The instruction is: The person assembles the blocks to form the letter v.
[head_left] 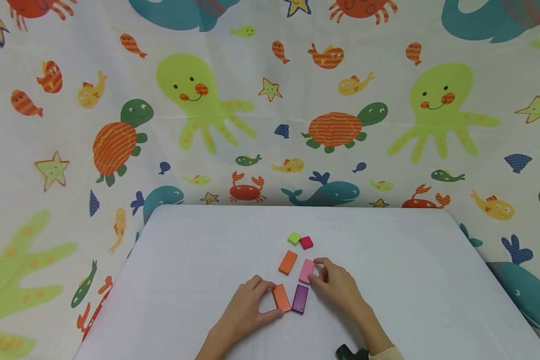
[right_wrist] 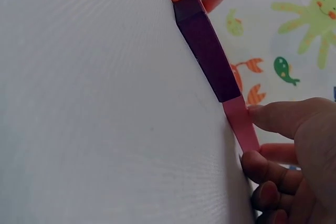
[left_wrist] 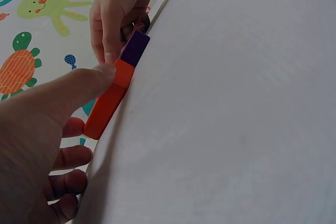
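Note:
On the white table, my left hand pinches the nearer orange block between thumb and index finger, at its two ends. My right hand holds a pink block the same way, thumb on the near end and a finger on the far end. A purple block lies just below the pink one, beside the orange block. In the left wrist view the thumb presses one end of the orange block. The right wrist view shows the pink block past the purple block.
Farther up lies a second orange block. Beyond it sit a green cube and a red cube, close together. A black object is at my right wrist. Behind the table hangs a sea-animal curtain.

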`<state>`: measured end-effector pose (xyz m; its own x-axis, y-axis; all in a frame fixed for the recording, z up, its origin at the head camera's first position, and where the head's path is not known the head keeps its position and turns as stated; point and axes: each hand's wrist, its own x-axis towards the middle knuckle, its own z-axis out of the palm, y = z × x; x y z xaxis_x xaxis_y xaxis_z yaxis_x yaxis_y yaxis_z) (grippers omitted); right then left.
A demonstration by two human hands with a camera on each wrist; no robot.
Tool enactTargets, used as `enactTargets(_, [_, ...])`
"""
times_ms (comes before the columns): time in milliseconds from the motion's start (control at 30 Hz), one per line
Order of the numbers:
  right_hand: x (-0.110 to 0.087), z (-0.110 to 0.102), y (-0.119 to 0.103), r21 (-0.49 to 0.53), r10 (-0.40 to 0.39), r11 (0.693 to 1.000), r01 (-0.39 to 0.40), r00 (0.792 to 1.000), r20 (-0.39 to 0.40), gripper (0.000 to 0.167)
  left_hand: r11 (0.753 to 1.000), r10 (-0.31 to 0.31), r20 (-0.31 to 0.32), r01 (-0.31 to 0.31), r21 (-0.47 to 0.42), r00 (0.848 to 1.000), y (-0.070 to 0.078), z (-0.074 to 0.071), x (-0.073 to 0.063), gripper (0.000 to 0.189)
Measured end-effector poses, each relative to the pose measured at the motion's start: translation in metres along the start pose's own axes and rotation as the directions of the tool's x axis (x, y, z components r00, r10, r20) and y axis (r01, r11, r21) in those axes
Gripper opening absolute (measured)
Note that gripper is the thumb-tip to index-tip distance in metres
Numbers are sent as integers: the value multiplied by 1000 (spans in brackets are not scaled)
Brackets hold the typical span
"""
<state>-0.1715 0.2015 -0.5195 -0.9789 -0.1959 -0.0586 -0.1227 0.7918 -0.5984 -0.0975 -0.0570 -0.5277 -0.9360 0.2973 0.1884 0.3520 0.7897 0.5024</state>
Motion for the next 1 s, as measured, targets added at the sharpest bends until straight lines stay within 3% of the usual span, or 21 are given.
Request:
enactTargets(500, [0, 1, -1, -25, -8, 1000, 8, 1000, 28, 45, 1000, -9, 6, 9, 1, 1000, -1, 0, 0, 50])
enactTargets(1000, [9, -2, 4, -29, -28, 999, 29, 999, 37, 46, 1000, -27, 12, 27, 3, 1000, -2, 5, 9, 52])
